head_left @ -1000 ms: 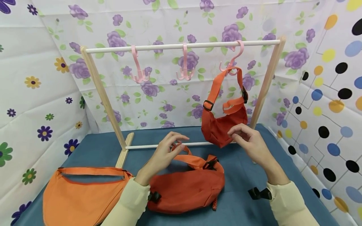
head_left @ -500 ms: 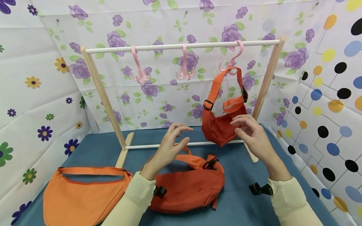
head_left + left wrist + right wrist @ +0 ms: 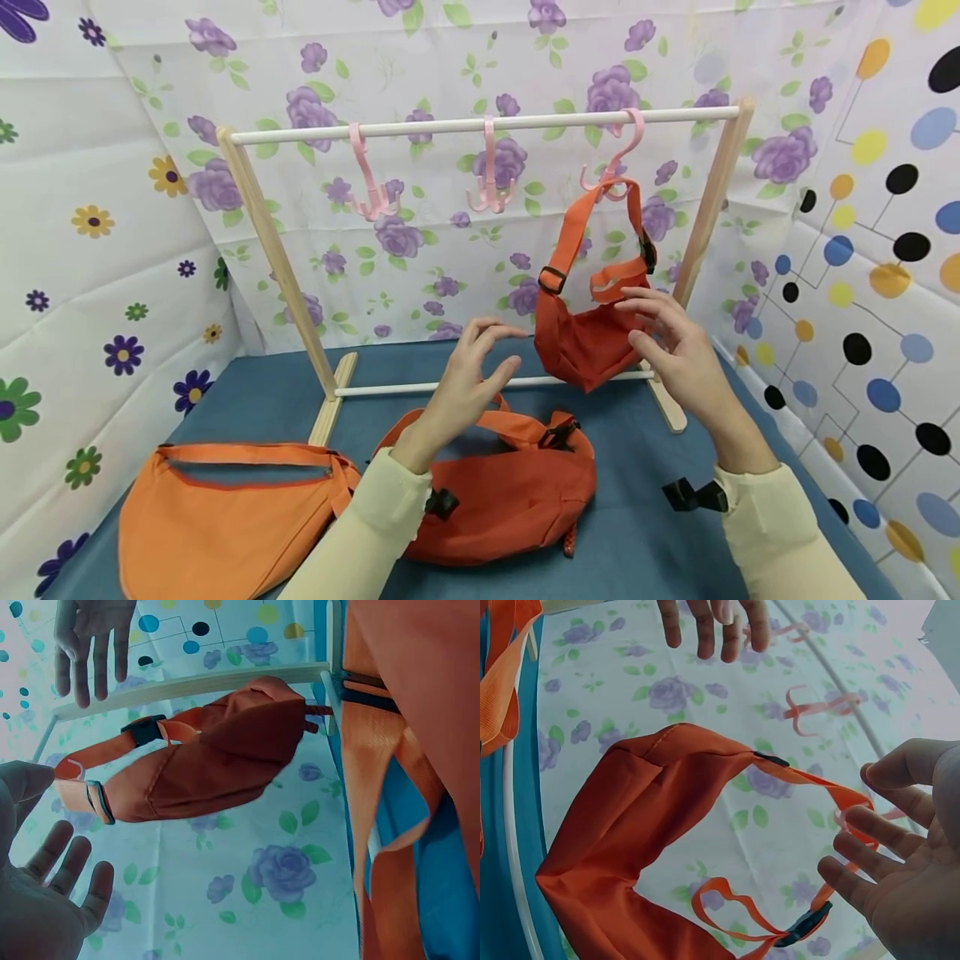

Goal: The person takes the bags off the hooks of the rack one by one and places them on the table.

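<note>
A dark-orange waist bag [image 3: 588, 354] hangs by its strap from the right-hand pink hook [image 3: 615, 162], also plain in the right wrist view. To its right, my right hand [image 3: 682, 362] is raised with fingers loosely bent and holds nothing; the fingertips overlap the bag's edge in the head view. My left hand [image 3: 468, 392] hovers left of the hanging bag, fingers relaxed and spread, nothing in them. Beneath it a second dark-orange waist bag [image 3: 517, 500] lies on the blue cloth, partly hidden by the left sleeve. A lighter orange bag [image 3: 217, 533] lies flat at front left.
A wooden rack [image 3: 277, 258] with a white top rail [image 3: 435, 127] stands at the back, its lower rail [image 3: 390, 389] near the cloth. Two more pink hooks, one left [image 3: 367, 179] and one middle [image 3: 490, 171], hang bare. Patterned cloth walls enclose three sides.
My left hand has moved right and up, nearer the hanging bag. The right hand has risen and drifted slightly right. The bags stay in place.
</note>
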A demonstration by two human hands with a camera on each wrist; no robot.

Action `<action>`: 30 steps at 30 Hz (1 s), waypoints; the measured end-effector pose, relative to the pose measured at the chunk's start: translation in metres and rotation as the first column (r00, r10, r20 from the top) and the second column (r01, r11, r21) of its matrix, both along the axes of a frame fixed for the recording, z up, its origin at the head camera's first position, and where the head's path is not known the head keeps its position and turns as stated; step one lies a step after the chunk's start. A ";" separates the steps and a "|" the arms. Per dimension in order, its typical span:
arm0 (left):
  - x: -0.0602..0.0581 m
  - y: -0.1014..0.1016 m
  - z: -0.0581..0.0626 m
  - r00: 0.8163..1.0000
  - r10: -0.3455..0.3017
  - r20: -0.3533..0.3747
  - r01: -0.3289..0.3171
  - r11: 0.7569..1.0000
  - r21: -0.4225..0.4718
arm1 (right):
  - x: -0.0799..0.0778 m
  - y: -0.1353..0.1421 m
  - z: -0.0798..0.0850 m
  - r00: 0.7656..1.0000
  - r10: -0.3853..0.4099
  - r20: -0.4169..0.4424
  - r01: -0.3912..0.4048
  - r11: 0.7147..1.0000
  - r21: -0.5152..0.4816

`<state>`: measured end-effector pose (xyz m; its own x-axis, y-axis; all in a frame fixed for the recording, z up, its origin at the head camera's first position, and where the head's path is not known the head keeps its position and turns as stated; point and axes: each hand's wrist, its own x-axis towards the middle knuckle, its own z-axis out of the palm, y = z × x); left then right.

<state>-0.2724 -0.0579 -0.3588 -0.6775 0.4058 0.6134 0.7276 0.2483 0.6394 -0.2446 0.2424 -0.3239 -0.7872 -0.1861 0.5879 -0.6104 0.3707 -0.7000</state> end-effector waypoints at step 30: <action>-0.009 0.028 0.032 0.996 -0.016 -0.091 0.015 1.000 -0.008 | 0.001 0.004 0.027 0.999 0.017 -0.041 -0.018 0.999 -0.033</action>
